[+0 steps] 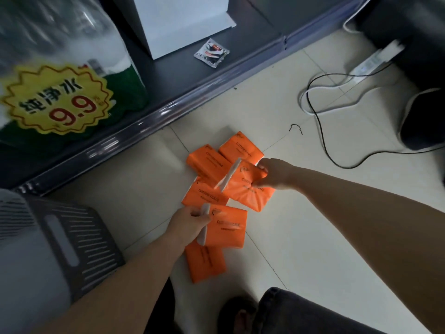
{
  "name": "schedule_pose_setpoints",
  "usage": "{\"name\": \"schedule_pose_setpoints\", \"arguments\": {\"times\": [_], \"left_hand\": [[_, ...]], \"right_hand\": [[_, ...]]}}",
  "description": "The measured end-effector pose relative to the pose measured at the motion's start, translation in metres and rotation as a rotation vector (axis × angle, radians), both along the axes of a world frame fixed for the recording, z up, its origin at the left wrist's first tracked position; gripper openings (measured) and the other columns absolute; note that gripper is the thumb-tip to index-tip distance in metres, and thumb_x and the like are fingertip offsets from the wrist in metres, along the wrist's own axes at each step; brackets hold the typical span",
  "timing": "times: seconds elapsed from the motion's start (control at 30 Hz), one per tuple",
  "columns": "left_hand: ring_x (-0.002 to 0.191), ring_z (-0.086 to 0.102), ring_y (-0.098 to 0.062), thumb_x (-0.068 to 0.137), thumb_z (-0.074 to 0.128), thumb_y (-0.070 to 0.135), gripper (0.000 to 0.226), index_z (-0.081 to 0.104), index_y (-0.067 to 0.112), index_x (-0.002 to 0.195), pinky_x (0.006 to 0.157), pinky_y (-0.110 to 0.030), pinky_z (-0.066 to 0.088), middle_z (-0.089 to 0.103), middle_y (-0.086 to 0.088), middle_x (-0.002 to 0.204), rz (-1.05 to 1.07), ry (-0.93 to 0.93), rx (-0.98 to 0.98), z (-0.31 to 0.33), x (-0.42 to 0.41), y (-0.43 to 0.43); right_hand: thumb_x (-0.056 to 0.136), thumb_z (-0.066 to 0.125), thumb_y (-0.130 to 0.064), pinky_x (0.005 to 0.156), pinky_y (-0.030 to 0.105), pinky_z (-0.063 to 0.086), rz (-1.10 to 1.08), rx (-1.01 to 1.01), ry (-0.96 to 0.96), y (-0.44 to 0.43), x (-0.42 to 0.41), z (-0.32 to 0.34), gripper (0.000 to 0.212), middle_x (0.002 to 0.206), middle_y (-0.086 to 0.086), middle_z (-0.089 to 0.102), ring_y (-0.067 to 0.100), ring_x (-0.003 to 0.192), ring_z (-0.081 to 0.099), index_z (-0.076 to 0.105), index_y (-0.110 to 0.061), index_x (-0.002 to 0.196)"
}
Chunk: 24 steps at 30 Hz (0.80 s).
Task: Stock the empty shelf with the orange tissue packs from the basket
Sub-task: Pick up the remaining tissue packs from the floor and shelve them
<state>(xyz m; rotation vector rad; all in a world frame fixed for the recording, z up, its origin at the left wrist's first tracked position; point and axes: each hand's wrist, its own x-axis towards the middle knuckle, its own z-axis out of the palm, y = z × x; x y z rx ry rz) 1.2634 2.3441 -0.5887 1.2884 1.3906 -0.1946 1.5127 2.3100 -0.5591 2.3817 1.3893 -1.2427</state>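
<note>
Pale tiled floor (301, 225), grout lines running diagonally. Shrink-wrapped bottled water pack (60, 39) at 10 o'clock, blurred, with yellow starburst price sticker (56, 100) reading 9.9. White box (183, 22) at 12 o'clock; silver foil packet (212, 53) just beside it, lying flat. White power strip (370, 62) at 2 o'clock. Black cable (322, 131) and white cable (304, 97) loop across the tiles below it. Small black hook (296, 128) near centre. Dark rounded object (423, 119) at 3 o'clock. Denim-clad knee (301, 312) and sandal (240, 314) at 6 o'clock.
</note>
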Motion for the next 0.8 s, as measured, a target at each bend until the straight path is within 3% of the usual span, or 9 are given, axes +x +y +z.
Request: {"name": "schedule_pose_setpoints", "arguments": {"times": [0.07,0.13,0.2,0.27,0.4,0.57,0.73,0.8], "left_hand": [[0.099,0.064,-0.026,0.086,0.069,0.02,0.022,0.069,0.005,0.102,0.093,-0.042,0.052,0.068,-0.011,0.102,0.062,-0.038,0.0,0.014,-0.003,0.004],[0.087,0.061,-0.022,0.086,0.069,0.019,0.012,0.066,0.008,0.084,0.081,-0.032,0.05,0.064,-0.008,0.084,0.09,-0.055,0.044,0.031,-0.004,0.009],[0.078,0.055,-0.018,0.087,0.067,0.018,0.02,0.061,0.009,0.071,0.072,-0.03,0.041,0.057,-0.005,0.07,0.095,-0.068,0.107,0.049,-0.005,0.015],[0.075,0.053,-0.017,0.088,0.065,0.017,0.025,0.058,0.01,0.065,0.07,-0.033,0.041,0.057,-0.007,0.068,0.102,-0.086,0.161,0.07,-0.006,0.022],[0.081,0.058,-0.021,0.088,0.065,0.02,0.012,0.059,0.011,0.083,0.081,-0.04,0.05,0.063,-0.009,0.085,0.168,-0.155,0.23,0.109,-0.016,0.036],[0.09,0.066,-0.027,0.091,0.061,0.024,0.022,0.065,0.004,0.101,0.083,-0.039,0.053,0.069,-0.013,0.098,0.199,-0.218,0.279,0.157,-0.038,0.047],[0.074,0.06,-0.015,0.092,0.06,0.031,0.028,0.066,0.006,0.101,0.061,-0.026,0.042,0.069,-0.008,0.093,0.183,-0.281,0.328,0.205,-0.057,0.05],[0.078,0.061,-0.015,0.093,0.058,0.033,0.026,0.066,0.01,0.103,0.063,-0.026,0.043,0.069,-0.005,0.097,0.199,-0.299,0.349,0.22,-0.066,0.049]], "right_hand": [[0.08,0.071,-0.04,0.077,0.026,0.033,0.021,0.014,0.009,0.004,-0.001,0.025,0.063,0.114,0.006,0.051,0.02,0.098,0.045,0.047,-0.008,0.128],[0.079,0.072,-0.041,0.078,0.027,0.035,0.057,0.026,0.012,0.008,-0.004,0.051,0.062,0.108,0.002,0.048,0.019,0.097,0.045,0.048,-0.009,0.126],[0.078,0.073,-0.042,0.082,0.029,0.039,0.095,0.039,0.009,0.012,-0.01,0.077,0.061,0.113,0.004,0.052,0.022,0.103,0.049,0.05,-0.011,0.125],[0.078,0.073,-0.042,0.084,0.03,0.04,0.14,0.064,0.013,0.016,-0.018,0.102,0.058,0.118,0.005,0.054,0.021,0.104,0.05,0.051,-0.012,0.123],[0.078,0.073,-0.04,0.095,0.036,0.042,0.195,0.091,0.048,0.024,-0.044,0.147,0.06,0.124,0.002,0.053,0.021,0.111,0.051,0.05,-0.017,0.128],[0.078,0.072,-0.041,0.086,0.034,0.044,0.241,0.121,0.056,0.03,-0.078,0.196,0.051,0.11,-0.004,0.052,0.018,0.1,0.051,0.052,-0.024,0.122],[0.08,0.071,-0.036,0.092,0.037,0.048,0.221,0.203,0.091,0.031,-0.11,0.233,0.047,0.114,-0.003,0.056,0.019,0.103,0.055,0.054,-0.023,0.121],[0.079,0.072,-0.034,0.086,0.032,0.047,0.19,0.259,0.121,0.028,-0.121,0.246,0.041,0.106,-0.006,0.056,0.017,0.1,0.054,0.056,-0.024,0.116]]}}
